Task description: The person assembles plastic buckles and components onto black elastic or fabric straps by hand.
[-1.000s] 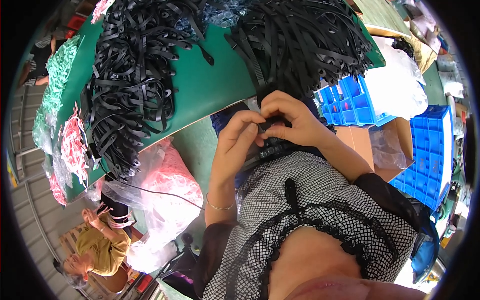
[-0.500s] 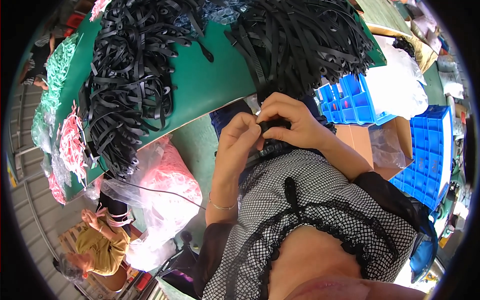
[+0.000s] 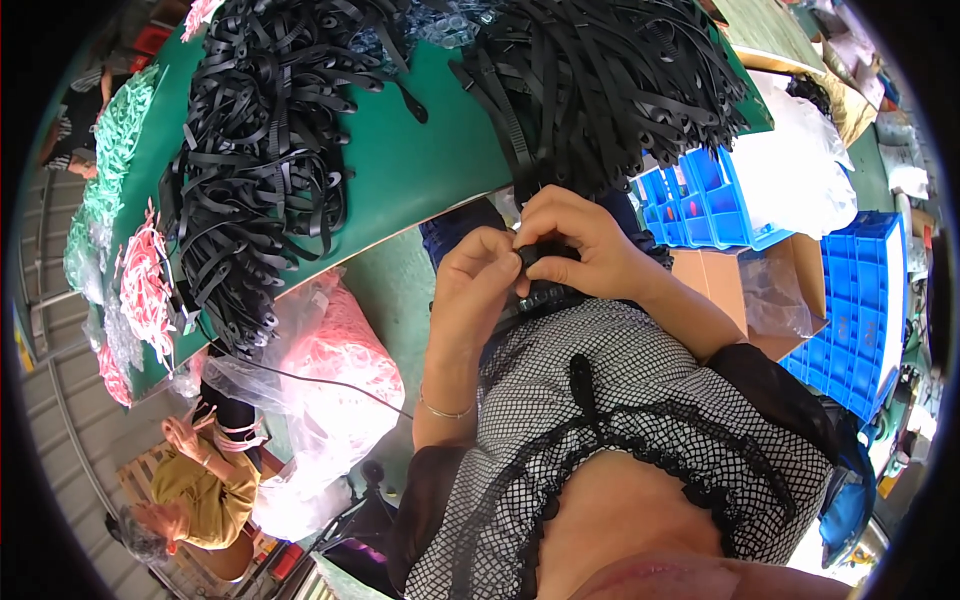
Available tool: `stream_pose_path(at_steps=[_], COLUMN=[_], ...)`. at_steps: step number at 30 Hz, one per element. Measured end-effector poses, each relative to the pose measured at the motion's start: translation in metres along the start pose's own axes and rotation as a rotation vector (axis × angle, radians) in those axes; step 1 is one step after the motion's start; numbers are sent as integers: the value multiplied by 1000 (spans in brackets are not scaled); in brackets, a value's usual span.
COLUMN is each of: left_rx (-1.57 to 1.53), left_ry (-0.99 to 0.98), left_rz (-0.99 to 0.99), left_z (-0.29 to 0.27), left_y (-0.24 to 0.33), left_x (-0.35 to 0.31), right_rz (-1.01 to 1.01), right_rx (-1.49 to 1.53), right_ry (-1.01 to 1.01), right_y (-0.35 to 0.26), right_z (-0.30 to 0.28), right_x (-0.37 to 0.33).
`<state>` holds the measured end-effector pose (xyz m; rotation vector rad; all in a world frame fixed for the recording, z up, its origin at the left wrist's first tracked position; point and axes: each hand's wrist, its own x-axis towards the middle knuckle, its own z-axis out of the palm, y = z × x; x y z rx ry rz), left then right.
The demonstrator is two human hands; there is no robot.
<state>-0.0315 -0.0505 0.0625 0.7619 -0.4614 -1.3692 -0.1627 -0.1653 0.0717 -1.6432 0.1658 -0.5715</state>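
Note:
Close in front of my body, just off the table's near edge, my left hand [image 3: 472, 278] and my right hand [image 3: 585, 245] meet with fingertips together. Between them is a black strap [image 3: 548, 247], mostly covered by my fingers. My left thumb and forefinger pinch one end of it, while the right fingers curl round it from the other side. A heap of black straps [image 3: 265, 160] lies on the green table [image 3: 420, 160] to the left. A second pile of black straps [image 3: 620, 85] hangs over the edge at the right, just beyond my hands.
Small clear plastic pieces [image 3: 450, 28] lie at the table's far side. Blue crates [image 3: 700, 200] and a cardboard box [image 3: 712, 288] stand right. A bag of pink strips [image 3: 345, 365] sits below the left edge, near a seated co-worker [image 3: 205, 490]. A thin cable [image 3: 310, 380] crosses there.
My hands stay almost in place, still pinching the black strap. The co-worker at the lower left has moved their hands slightly apart.

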Motion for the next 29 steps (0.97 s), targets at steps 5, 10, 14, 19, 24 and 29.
stream_pose_path(at_steps=[5,10,14,19,24,29], left_rx=[0,222,450,681,331,-36], left_ry=[40,125,80,-43,-130,-258], left_rz=[58,185,235,49,-82,-136], left_z=[4,8,10,10,2,-4], left_y=[-5,1,2,10,4,-5], left_x=[0,-1,-2,-1,-3,-1], right_rz=[-137,198,35,197,329,243], right_rx=[-333,-290,-416,-100,204,633], right_ry=[1,69,1,-22,-55,20], right_y=[-6,-20,-9,-5,-9,-1], right_z=[-1,-4,-4,-2,-1,5], right_x=[2,-5,-8,-12,-16,-23])
